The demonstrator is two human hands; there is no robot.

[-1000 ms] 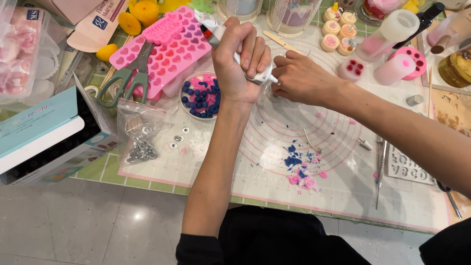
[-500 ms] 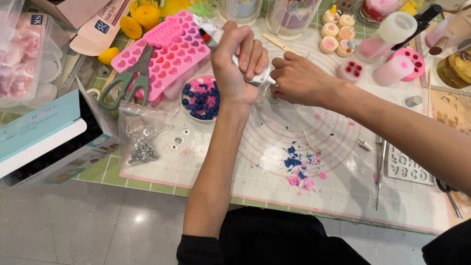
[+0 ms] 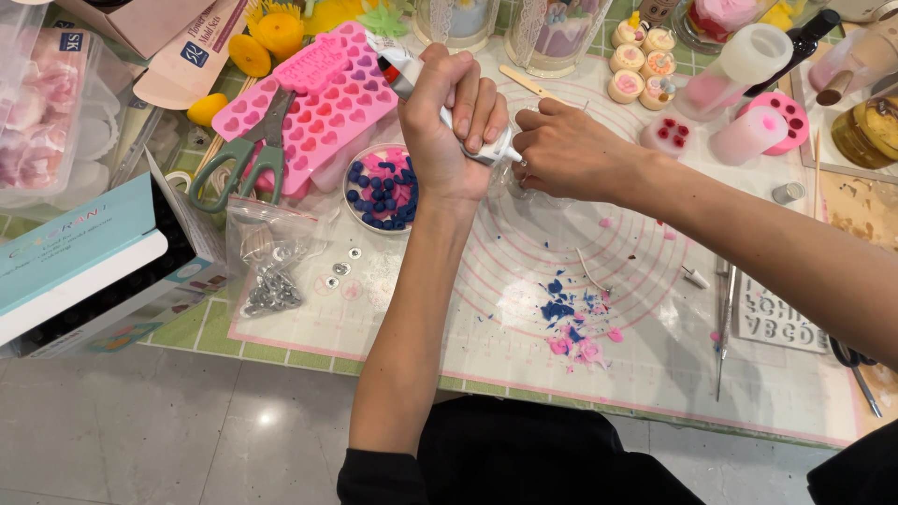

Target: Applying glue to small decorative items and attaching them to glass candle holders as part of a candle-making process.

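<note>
White tube (image 3: 447,110) gripped in left hand (image 3: 449,126) with fingers curled tight, nozzle meeting right hand (image 3: 566,150) pinched at its tip, above mat (image 3: 645,327) on table, dish of blue beads (image 3: 382,190) just beside, pink mould (image 3: 313,103) behind.

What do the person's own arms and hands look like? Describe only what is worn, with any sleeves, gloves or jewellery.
Both hands, left hand and right hand, are bare: no gloves, and no rings or watch show. The forearms are uncovered too. Black sleeves are pushed up to about the elbow, matching the black clothing at the bottom of the view.
</note>
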